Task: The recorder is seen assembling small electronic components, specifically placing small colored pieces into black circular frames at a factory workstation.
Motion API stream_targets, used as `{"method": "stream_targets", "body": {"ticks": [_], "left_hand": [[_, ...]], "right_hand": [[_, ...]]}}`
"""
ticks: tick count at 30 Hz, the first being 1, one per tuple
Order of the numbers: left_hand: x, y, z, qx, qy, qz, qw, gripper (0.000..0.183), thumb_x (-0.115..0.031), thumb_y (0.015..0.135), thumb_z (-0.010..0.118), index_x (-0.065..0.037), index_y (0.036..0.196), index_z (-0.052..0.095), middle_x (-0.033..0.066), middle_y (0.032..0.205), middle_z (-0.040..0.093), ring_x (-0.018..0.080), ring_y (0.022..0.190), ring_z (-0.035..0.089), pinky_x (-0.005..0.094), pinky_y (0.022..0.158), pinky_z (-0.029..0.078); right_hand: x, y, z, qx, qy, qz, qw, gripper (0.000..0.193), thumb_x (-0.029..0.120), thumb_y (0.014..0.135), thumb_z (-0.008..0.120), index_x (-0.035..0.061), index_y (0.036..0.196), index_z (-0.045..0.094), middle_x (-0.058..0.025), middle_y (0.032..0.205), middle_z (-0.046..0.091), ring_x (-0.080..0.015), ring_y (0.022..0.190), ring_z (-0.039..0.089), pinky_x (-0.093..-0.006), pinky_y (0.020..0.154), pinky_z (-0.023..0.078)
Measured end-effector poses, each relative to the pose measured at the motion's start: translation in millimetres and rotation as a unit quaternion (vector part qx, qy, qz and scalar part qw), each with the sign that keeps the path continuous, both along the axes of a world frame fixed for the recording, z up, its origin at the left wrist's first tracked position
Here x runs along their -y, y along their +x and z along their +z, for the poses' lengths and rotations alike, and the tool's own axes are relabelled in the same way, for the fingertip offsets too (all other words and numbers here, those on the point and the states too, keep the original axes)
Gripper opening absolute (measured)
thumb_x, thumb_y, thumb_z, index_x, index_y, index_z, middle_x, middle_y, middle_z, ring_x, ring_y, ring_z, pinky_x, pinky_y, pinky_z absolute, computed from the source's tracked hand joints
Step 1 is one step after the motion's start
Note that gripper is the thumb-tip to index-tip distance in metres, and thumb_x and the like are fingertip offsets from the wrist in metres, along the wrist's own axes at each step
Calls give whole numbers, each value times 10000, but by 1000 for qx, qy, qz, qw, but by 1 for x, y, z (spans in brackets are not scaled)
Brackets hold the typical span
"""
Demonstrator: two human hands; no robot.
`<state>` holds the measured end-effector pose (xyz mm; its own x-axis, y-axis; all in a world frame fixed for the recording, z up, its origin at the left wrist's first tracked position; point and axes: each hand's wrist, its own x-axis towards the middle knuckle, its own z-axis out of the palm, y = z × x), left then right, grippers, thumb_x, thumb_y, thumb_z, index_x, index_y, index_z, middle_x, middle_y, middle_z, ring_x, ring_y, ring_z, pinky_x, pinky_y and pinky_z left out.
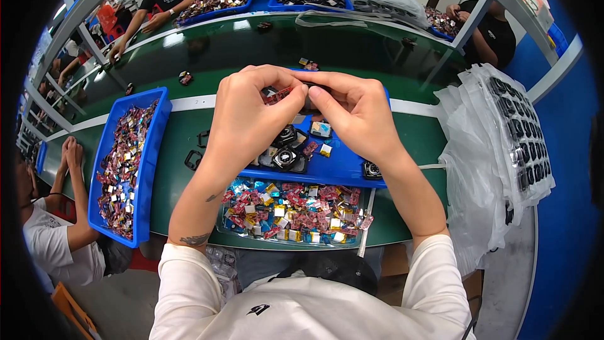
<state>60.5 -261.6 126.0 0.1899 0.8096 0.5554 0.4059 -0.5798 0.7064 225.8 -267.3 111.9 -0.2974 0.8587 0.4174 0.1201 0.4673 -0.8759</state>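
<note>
My left hand point(250, 110) and my right hand point(357, 110) meet above a blue tray point(349, 165), thumbs nearly touching. A small red circuit board point(277, 96) is pinched in the left fingers. Closed around a dark watch case point(308, 107), the right fingers hide most of it, and the left fingertips reach it too. Several black watch cases point(286, 157) lie in the tray below, with a few loose boards and a small white-and-yellow battery point(325, 150) among them.
Nearest my body, a clear tray point(221, 230) holds red boards and batteries. A blue bin point(143, 214) of similar parts stands left. On the right, plastic sheeting point(469, 151) drapes by stacked trays of black cases point(525, 126). Beyond runs a green conveyor belt point(220, 56), with co-workers around it.
</note>
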Motion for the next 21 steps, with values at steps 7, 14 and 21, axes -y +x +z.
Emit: {"method": "stream_targets", "body": {"ticks": [7, 14, 21], "left_hand": [[5, 3, 3, 102, -19, -16, 994, 150, -115, 760, 693, 3, 852, 697, 83, 794, 691, 110, 683, 636, 230, 594, 482], [2, -2, 7, 65, -62, -52, 995, 153, -102, 778, 691, 24, 863, 680, 56, 759, 678, 76, 678, 618, 205, 603, 479], [1, -6, 9, 131, -161, -148, 967, 141, -87, 806, 685, 32, 872, 646, 45, 771, 659, 70, 711, 606, 194, 644, 480]], "right_hand": [[-9, 9, 1, -74, 62, -48, 994, 214, 25, 870, 545, -21, 1055, 643, -83, 868, 664, -89, 758, 611, -204, 642, 492], [-9, 13, 9, -115, 43, -69, 990, 198, 25, 841, 574, -19, 1014, 660, -60, 778, 666, -60, 678, 605, -183, 581, 478], [-8, 14, 9, -150, 31, -45, 987, 177, 24, 798, 625, -33, 963, 655, -57, 793, 662, -58, 687, 608, -173, 580, 478]]}}
